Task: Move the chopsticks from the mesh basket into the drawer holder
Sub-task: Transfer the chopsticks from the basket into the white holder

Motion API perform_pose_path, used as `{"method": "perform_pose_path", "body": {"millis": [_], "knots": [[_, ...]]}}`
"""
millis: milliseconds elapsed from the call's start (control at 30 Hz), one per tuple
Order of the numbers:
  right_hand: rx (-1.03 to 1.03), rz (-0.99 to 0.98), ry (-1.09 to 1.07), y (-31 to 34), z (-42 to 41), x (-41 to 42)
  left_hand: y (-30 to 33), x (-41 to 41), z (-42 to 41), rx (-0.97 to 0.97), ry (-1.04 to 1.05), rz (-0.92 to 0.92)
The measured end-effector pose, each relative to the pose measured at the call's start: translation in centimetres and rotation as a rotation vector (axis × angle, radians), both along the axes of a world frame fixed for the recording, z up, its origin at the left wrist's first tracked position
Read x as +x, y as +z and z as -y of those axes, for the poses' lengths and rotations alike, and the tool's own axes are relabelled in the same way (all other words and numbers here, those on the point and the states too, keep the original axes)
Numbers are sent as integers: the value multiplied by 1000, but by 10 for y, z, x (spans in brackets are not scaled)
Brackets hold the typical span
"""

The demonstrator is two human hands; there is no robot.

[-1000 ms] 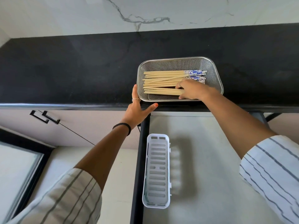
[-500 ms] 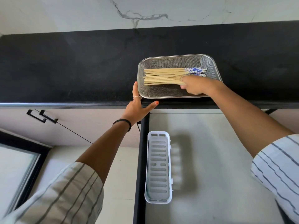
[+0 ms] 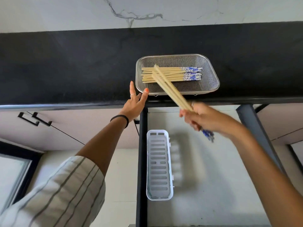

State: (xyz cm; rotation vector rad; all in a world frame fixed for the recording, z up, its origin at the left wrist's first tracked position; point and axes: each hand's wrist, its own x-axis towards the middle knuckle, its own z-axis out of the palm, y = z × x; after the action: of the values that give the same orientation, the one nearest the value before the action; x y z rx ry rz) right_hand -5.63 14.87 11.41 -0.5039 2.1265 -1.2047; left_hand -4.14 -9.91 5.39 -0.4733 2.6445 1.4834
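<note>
A steel mesh basket sits on the black counter near its front edge, with several wooden chopsticks with blue-patterned ends lying in it. My right hand is closed on a small bunch of chopsticks, lifted over the basket's front rim, tips pointing up-left, patterned ends sticking out below the hand. My left hand rests open at the basket's front-left corner, thumb touching the rim. The white slotted holder lies empty in the open drawer below.
The black counter runs across the view under a marble wall. The open drawer has a pale floor and a black left side rail. Cabinet doors with black handles are at the left.
My right hand has closed on a bunch of chopsticks in the basket and pulled it back toward me, out over the drawer. My left hand stays at the basket's corner.
</note>
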Motion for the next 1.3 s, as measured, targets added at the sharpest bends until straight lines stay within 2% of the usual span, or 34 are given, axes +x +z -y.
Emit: {"method": "perform_pose_path", "body": {"millis": [67,200,333,500,567,967,1300], "knots": [[19,139,61,-18,-8,27,1,0,1,-5,-6,8],[202,315,94,-68,-8,74,0,-1,3,13,-17,14],[344,419,-80,-122,14,106,-1,-1,3,15,-18,10],[192,707,-438,-161,53,119,-3,0,5,-52,-47,0],[183,751,-507,-173,65,117,-3,0,5,-80,-59,-4],[187,616,-760,-207,98,112,-1,1,8,-81,-87,-9],[294,331,-672,-212,96,134,1,3,8,-100,-110,-13]]}}
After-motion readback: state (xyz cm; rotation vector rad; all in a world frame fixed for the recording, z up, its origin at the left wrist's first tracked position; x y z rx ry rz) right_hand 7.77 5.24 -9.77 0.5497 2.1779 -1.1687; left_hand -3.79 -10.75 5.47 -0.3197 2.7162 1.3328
